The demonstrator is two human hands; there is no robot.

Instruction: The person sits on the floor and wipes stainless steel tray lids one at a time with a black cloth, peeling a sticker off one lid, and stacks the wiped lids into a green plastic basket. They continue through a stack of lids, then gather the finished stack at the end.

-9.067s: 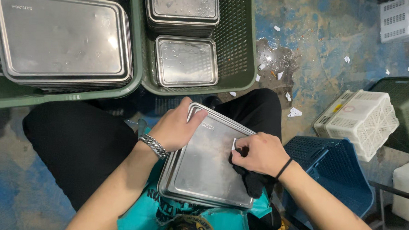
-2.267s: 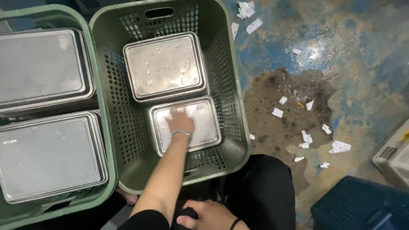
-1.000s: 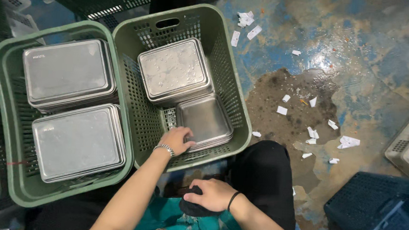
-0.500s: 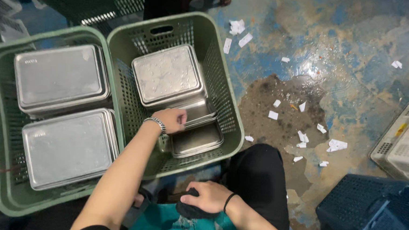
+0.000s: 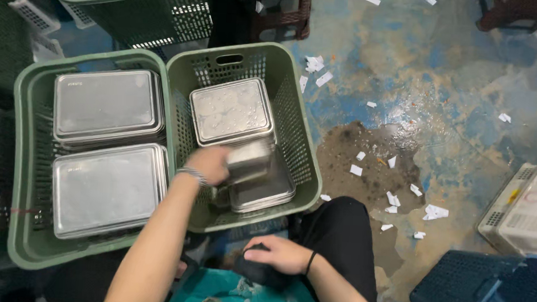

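My left hand [image 5: 209, 165] grips a small steel tray [image 5: 251, 159], blurred and tilted, just above another steel tray [image 5: 266, 192] at the near end of the right green basket [image 5: 243, 47]. A stack of steel trays [image 5: 232, 109] lies at that basket's far end. My right hand [image 5: 278, 254] rests on a black cloth [image 5: 255, 273] in my lap, over a teal fabric [image 5: 236, 293]. The left green basket [image 5: 23, 156] holds two larger stacks of steel trays [image 5: 107, 106].
A third green basket [image 5: 135, 6] stands at the top left. At the right are a white crate [image 5: 529, 207] and a dark blue crate [image 5: 487, 294]. Paper scraps [image 5: 394, 200] litter the wet, stained floor.
The tray wiped on my lap is gone from there. My left hand reached into the right basket, took hold of a near tray and raised it. My right hand stayed in my lap.
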